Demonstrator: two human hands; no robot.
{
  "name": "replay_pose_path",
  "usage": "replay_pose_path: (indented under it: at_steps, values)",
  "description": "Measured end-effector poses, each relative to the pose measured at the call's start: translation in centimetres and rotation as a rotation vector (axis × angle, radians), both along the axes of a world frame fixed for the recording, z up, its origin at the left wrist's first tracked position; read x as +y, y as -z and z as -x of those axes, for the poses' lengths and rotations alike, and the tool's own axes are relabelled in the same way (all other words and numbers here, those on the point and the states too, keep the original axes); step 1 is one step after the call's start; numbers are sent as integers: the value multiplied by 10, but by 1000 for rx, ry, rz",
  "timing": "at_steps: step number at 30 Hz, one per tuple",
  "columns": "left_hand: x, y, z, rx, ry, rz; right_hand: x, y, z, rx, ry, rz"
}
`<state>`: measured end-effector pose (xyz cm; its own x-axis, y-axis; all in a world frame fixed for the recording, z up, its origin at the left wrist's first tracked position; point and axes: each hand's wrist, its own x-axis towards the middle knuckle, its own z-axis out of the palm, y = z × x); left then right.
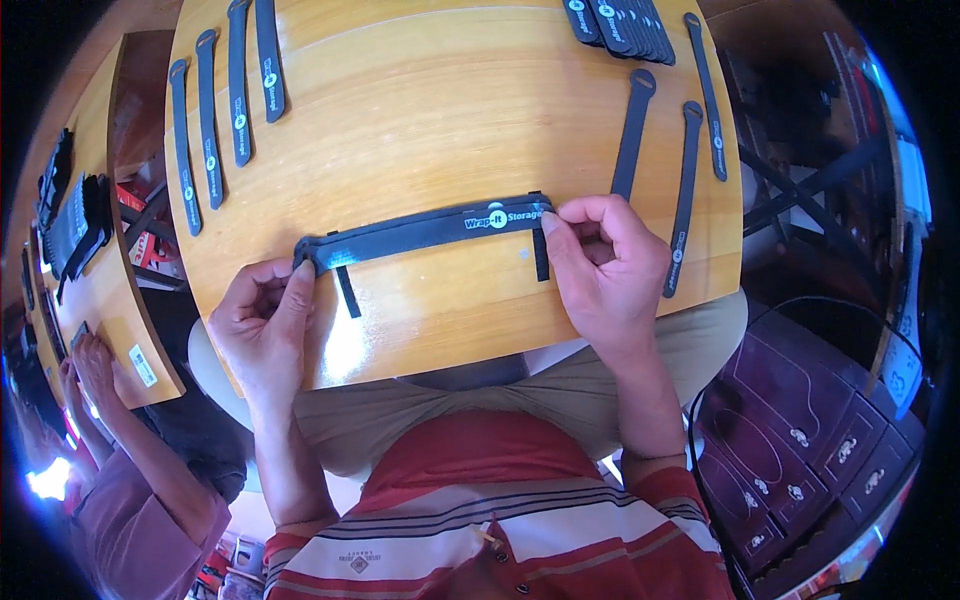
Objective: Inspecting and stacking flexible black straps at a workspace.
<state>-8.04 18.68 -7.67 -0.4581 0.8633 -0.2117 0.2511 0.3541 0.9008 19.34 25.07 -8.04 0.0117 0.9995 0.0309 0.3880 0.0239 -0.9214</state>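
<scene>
A black hook-and-loop strap [420,236] with white print near its right end lies crosswise near the table's front edge, and what looks like another dark layer shows along its upper edge. My left hand [262,318] pinches its left end, where the rounded tip sits between thumb and fingers. At the other end, my right hand [612,265] grips the strap between thumb and forefinger. Beneath the strap, two short narrow black strips run across it on the table: one strip [348,291] near my left hand, the other strip [542,257] beside my right thumb.
Several single straps [209,125] lie at the table's [420,110] far left, with more straps [685,200] at the right. A stack of straps [635,35] sits at the far right. A co-worker's hands [92,370] are at another table, left. Dark red drawers [800,430] stand at right.
</scene>
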Motion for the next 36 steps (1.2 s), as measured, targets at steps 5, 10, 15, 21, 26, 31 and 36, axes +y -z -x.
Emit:
replay_pose_path:
  at_steps: [5,10,15,21,26,31,36]
  values:
    - [1,-1,-1,17,8,-6,1,-1,0,-20,-3,-11]
    - [0,-1,1,19,20,5,2,2,0,-28,14,-6]
    - [0,0,0,19,15,-18,2,0,-2,-39,-35,19]
    - [1,-1,-1,-2,-5,-14,3,-1,-2,-57,-39,25]
    - [0,-2,-1,-8,-1,-16,3,0,-3,-35,-32,34]
    - [-1,-2,0,6,-13,1,2,1,0,-28,-34,55]
    - [0,-2,-1,-5,-6,1,2,6,-1,-12,19,0]
